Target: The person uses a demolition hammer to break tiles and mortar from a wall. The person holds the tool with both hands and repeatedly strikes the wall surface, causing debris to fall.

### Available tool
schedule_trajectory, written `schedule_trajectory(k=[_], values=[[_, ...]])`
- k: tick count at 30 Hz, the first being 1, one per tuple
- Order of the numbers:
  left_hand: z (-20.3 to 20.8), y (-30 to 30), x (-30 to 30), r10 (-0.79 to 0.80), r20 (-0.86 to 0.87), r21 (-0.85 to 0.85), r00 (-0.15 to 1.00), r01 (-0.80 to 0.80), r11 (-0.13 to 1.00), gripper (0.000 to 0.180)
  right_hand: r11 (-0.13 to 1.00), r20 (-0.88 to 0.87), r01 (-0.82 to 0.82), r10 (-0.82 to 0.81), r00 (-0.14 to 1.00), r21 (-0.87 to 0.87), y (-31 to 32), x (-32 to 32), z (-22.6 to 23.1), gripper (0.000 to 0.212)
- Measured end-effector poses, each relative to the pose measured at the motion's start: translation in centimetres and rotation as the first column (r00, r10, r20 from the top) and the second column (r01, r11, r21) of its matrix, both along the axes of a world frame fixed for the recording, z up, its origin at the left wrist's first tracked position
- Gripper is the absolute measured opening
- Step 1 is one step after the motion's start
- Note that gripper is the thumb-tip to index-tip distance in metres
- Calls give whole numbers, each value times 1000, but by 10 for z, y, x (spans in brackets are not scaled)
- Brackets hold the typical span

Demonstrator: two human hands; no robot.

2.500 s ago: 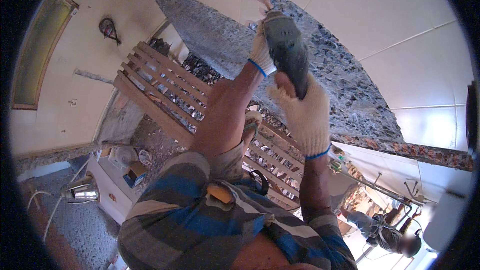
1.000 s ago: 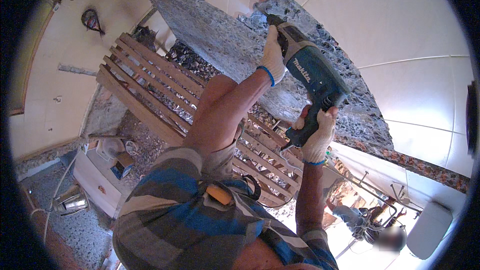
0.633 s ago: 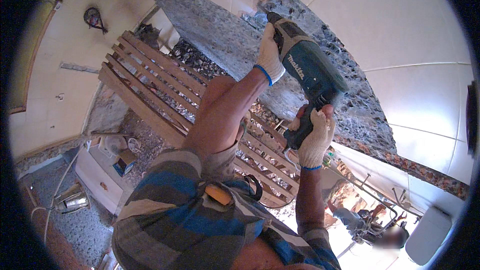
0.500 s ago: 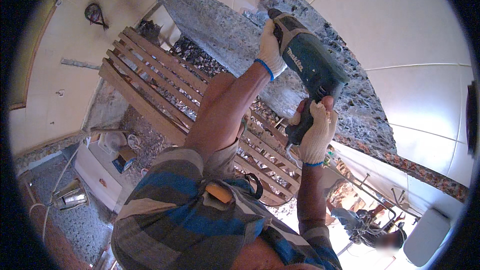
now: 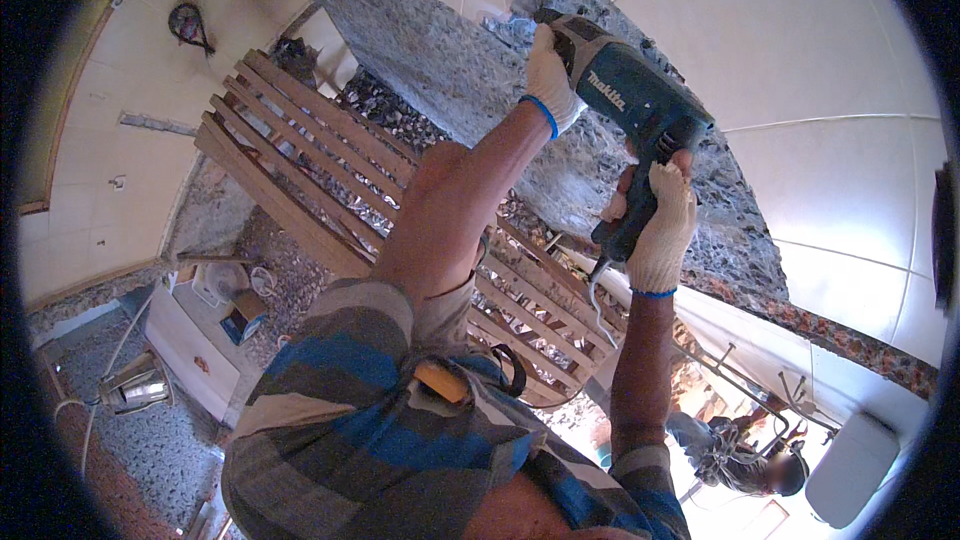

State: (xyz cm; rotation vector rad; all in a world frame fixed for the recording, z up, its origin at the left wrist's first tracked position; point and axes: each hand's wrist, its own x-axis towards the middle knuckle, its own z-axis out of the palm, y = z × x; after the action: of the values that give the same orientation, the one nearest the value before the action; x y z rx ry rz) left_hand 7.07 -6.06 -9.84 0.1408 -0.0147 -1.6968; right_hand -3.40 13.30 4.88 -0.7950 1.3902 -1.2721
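Note:
A teal and black rotary hammer drill (image 5: 630, 90) is held up in both my hands against a wall of rough, stripped grey concrete (image 5: 420, 50). My left hand (image 5: 553, 80), in a cream knit glove with a blue cuff, is wrapped round the front of the drill near its chuck. Round the rear handle closes my right hand (image 5: 660, 215), gloved the same way, its bare fingertips showing. The chuck end points at the upper edge of the stripped patch, beside the cream tiles (image 5: 770, 50). Whether the bit touches the wall I cannot make out. A pale cord (image 5: 598, 305) hangs from the handle.
Below me is a slatted wooden platform (image 5: 300, 140), with rubble (image 5: 390, 115) under and beside it. A work lamp (image 5: 140, 387) stands lower left, near a white board (image 5: 190, 355) and a small box (image 5: 243, 317). Another person (image 5: 735, 455) is at lower right, near a white cistern (image 5: 853, 470).
The drill and both my hands have shifted slightly right, and its rear has risen a little. The other person at lower right has changed posture.

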Motion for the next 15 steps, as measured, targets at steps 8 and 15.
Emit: schedule_trajectory(k=[8, 15], values=[[10, -3, -15, 2, 68, 42, 998, -5, 999, 63, 1000, 48, -1, 1, 999, -4, -13, -20, 4, 35], [4, -12, -24, -25, 18, 48, 1000, 24, 999, 68, 996, 47, -85, 86, 995, -19, -25, -35, 9, 50]])
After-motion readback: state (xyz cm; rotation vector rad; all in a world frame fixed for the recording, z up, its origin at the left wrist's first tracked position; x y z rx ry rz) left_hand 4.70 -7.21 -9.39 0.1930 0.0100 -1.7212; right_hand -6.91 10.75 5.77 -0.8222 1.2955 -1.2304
